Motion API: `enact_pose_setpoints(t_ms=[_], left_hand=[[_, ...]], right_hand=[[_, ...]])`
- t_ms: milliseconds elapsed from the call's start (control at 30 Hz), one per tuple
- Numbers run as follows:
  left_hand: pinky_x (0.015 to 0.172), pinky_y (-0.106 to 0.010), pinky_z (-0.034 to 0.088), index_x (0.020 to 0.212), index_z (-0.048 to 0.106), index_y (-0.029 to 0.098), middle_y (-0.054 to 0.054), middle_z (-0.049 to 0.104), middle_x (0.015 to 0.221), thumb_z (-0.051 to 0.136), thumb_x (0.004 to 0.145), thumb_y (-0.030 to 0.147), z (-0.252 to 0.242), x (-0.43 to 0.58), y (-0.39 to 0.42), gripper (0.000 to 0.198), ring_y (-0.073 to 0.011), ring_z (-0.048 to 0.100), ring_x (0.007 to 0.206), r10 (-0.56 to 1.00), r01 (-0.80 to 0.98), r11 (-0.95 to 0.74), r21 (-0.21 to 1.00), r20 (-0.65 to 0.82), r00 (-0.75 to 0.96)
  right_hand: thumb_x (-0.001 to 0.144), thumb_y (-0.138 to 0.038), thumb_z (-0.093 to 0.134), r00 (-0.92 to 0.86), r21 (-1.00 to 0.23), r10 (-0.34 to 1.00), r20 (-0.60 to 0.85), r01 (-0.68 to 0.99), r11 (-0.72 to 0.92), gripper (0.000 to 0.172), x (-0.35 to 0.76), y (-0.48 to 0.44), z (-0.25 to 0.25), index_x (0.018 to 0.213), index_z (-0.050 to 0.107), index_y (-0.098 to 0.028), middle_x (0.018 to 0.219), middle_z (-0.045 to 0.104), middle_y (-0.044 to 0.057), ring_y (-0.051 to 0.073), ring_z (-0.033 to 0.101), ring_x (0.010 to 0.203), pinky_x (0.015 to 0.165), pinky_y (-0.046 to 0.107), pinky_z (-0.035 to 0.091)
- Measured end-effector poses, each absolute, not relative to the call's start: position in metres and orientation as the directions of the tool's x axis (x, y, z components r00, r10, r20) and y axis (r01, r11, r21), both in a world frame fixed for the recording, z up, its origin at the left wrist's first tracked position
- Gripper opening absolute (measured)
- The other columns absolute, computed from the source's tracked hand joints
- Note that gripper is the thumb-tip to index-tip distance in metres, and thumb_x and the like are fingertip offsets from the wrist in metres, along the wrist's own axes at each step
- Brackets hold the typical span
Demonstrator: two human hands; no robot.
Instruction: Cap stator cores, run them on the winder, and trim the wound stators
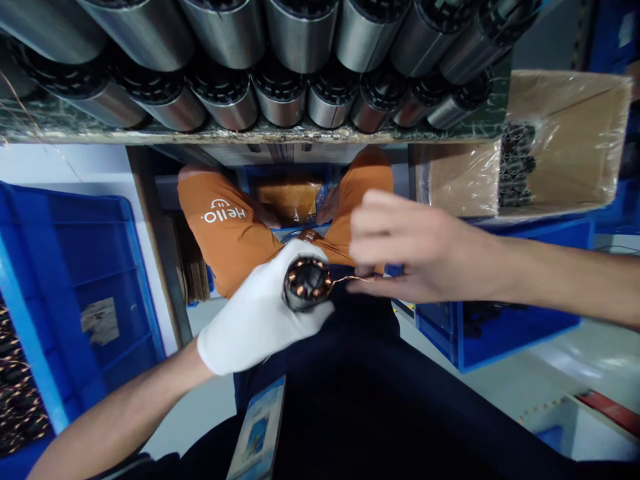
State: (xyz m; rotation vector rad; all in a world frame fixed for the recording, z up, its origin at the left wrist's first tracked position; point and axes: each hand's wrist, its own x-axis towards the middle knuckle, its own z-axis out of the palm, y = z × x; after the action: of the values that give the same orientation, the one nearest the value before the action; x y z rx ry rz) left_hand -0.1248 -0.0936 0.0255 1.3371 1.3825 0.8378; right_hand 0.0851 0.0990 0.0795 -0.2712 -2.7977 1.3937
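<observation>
My left hand, in a white glove, is wrapped around a motor stator, a dark cylinder with copper windings showing round its upper end. From the stator's right side a thin copper wire runs to my right hand. That hand is bare and slightly blurred, its fingers closed in a pinch on the wire's far end. Both hands are above my lap, below the bench edge.
Metal cylinders stand in two rows on the bench ahead. To the left, a blue crate is beside many copper-wound parts. A plastic-lined carton with dark parts sits at right, above a blue bin.
</observation>
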Motion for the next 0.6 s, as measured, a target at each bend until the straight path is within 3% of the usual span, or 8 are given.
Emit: enact_pose_setpoints(t_ms=[100, 167, 233, 267, 333, 400, 467, 600], left_hand=[[0.103, -0.047, 0.067, 0.129, 0.069, 0.025, -0.013, 0.08, 0.132, 0.08, 0.094, 0.017, 0.025, -0.133, -0.099, 0.038, -0.0321, 0.08, 0.122, 0.989, 0.601, -0.142, 0.786, 0.144, 0.045], [0.107, -0.05, 0.066, 0.122, 0.072, 0.028, -0.012, 0.08, 0.131, 0.082, 0.094, 0.022, 0.024, -0.137, -0.099, 0.031, -0.0343, 0.08, 0.125, 0.957, 0.634, -0.281, 0.72, 0.257, 0.132], [0.105, -0.052, 0.067, 0.12, 0.072, 0.029, -0.01, 0.082, 0.126, 0.084, 0.093, 0.025, 0.025, -0.136, -0.099, 0.03, -0.0349, 0.081, 0.12, 0.959, 0.641, -0.274, 0.717, 0.254, 0.125], [0.102, -0.051, 0.068, 0.121, 0.07, 0.029, -0.009, 0.082, 0.122, 0.084, 0.092, 0.025, 0.026, -0.134, -0.099, 0.033, -0.0336, 0.082, 0.114, 0.976, 0.634, -0.212, 0.744, 0.199, 0.092], [0.088, -0.044, 0.07, 0.126, 0.066, 0.028, -0.006, 0.082, 0.112, 0.083, 0.091, 0.022, 0.03, -0.13, -0.101, 0.039, -0.0284, 0.083, 0.098, 1.0, 0.54, -0.011, 0.842, -0.006, 0.03], [0.075, -0.038, 0.069, 0.129, 0.062, 0.028, -0.004, 0.081, 0.105, 0.081, 0.089, 0.019, 0.033, -0.131, -0.108, 0.045, -0.0248, 0.081, 0.086, 0.979, 0.355, 0.185, 0.916, -0.204, 0.015], [0.076, -0.04, 0.071, 0.132, 0.062, 0.029, -0.007, 0.082, 0.111, 0.076, 0.09, 0.018, 0.033, -0.143, -0.12, 0.046, -0.0273, 0.083, 0.091, 0.961, 0.192, 0.274, 0.942, -0.276, -0.019], [0.088, -0.048, 0.073, 0.154, 0.061, 0.029, -0.013, 0.083, 0.127, 0.068, 0.102, 0.039, 0.034, -0.213, -0.152, 0.053, -0.0341, 0.085, 0.108, 0.94, 0.067, 0.206, 0.976, -0.178, -0.292]], right_hand=[[0.087, -0.054, 0.103, -0.919, -0.891, 0.047, -0.391, 0.39, 0.232, 0.046, 0.086, 0.106, 0.077, 0.106, 0.074, -0.025, 0.111, 0.077, 0.003, 0.02, 0.073, 0.097, 0.079, 0.033, 0.06], [0.1, -0.055, 0.09, -0.83, -0.828, -0.122, -0.544, 0.555, -0.084, 0.038, 0.087, 0.1, 0.07, 0.106, 0.072, -0.023, 0.093, 0.078, 0.0, 0.016, 0.074, 0.079, 0.067, 0.028, 0.058], [0.112, -0.048, 0.075, -0.833, -0.816, -0.133, -0.537, 0.552, -0.169, 0.031, 0.085, 0.089, 0.065, 0.096, 0.064, -0.023, 0.072, 0.068, -0.006, 0.012, 0.065, 0.061, 0.056, 0.024, 0.048], [0.113, -0.041, 0.071, -0.879, -0.876, -0.05, -0.474, 0.477, -0.075, 0.031, 0.084, 0.084, 0.064, 0.09, 0.06, -0.024, 0.068, 0.063, -0.007, 0.011, 0.06, 0.057, 0.053, 0.024, 0.042], [0.112, -0.024, 0.066, -0.969, -0.912, 0.105, -0.224, 0.247, 0.327, 0.029, 0.082, 0.077, 0.065, 0.085, 0.056, -0.024, 0.067, 0.061, -0.007, 0.011, 0.055, 0.056, 0.053, 0.026, 0.036], [0.111, -0.017, 0.064, -0.991, -0.753, 0.132, -0.008, 0.093, 0.652, 0.025, 0.085, 0.076, 0.067, 0.087, 0.061, -0.024, 0.072, 0.065, -0.004, 0.013, 0.061, 0.061, 0.057, 0.029, 0.039], [0.11, -0.029, 0.073, -0.982, -0.675, 0.188, -0.013, 0.147, 0.723, 0.009, 0.098, 0.08, 0.06, 0.103, 0.069, -0.025, 0.086, 0.076, 0.0, 0.019, 0.075, 0.07, 0.06, 0.031, 0.051], [0.102, -0.046, 0.082, -0.904, -0.65, 0.373, -0.209, 0.413, 0.638, 0.043, 0.148, 0.086, 0.01, 0.142, 0.077, -0.03, 0.132, 0.087, 0.013, 0.03, 0.087, 0.079, 0.071, 0.042, 0.073]])
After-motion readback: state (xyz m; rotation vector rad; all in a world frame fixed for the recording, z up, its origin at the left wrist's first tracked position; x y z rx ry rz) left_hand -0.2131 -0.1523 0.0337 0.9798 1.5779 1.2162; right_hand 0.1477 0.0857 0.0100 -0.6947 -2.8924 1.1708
